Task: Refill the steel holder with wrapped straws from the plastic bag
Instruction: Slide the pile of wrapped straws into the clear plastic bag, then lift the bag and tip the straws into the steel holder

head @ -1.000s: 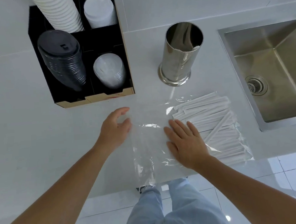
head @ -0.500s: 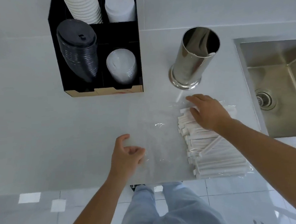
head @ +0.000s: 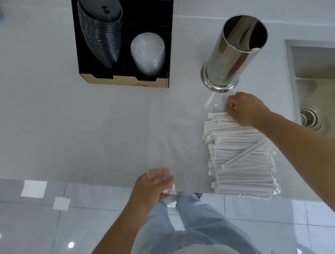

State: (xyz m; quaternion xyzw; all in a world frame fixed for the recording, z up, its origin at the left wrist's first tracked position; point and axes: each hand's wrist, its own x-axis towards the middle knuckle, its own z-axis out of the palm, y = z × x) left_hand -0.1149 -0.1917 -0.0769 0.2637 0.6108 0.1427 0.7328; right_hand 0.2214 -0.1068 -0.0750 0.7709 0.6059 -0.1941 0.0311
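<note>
A pale, matte counter (head: 64,134) fills the view, edged at the near side by glossy floor tiles (head: 30,225). On it, near that edge, lies the clear plastic bag (head: 176,146), thin, crinkled and glinting, with the wrapped straws (head: 243,173) heaped flat at its right end: slim white paper-sleeved sticks lying roughly parallel, one crossed diagonally over the rest. The right hand (head: 247,109) is curled at the far end of the heap, its fingers bent in on the film or the topmost straws; which of the two is pinched cannot be told. The left hand (head: 153,187) is set at the bag's near left corner, fingers loosely closed with crumpled film between them. Just beyond the right hand stands the steel holder (head: 236,52), a tall polished cylinder on a flared base, upright and seemingly almost empty, one white tip showing at its rim.

Several risks are judged likely. The heap sits at the counter edge, so a tug on the slippery film could send straws to the floor. The holder, narrow and top-heavy, could be tipped by a knock from the nearby knuckles. The diagonal straw could snag a grasped bundle. A black organiser (head: 125,40) of lids and cups and a steel sink (head: 318,88) flank the work.
</note>
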